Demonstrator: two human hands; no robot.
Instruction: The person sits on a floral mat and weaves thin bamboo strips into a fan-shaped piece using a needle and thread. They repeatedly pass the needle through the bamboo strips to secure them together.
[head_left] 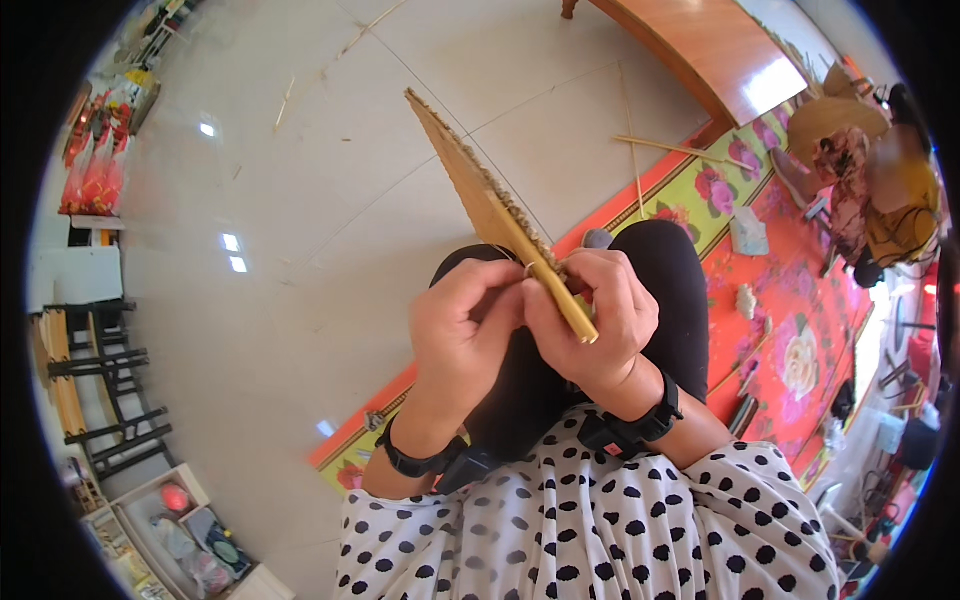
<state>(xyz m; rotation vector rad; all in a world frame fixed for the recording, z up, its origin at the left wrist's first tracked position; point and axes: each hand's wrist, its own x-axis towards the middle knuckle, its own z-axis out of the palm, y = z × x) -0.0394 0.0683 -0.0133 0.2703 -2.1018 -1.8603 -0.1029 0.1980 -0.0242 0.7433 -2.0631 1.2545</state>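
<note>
Between left hand (465,325) and right hand (605,315), holds one tan flat piece (465,190), right fingers clamped on its near end, left fingertips drawn together against it. Ragged along one edge, yellowish and rod-like nearest the body. Slants out above two dark-clothed knees (665,265), partly blocking one red floral mat (740,300). Beyond: two crossing sticks (690,152), one wooden table (690,45).

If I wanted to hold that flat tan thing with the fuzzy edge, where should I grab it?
Probably take the tan thing by its smooth, rod-like end, coming from the picture's lower right: that end is slim and points that way, while the far part is flat with a rough edge. The right hand holds it there.
</note>
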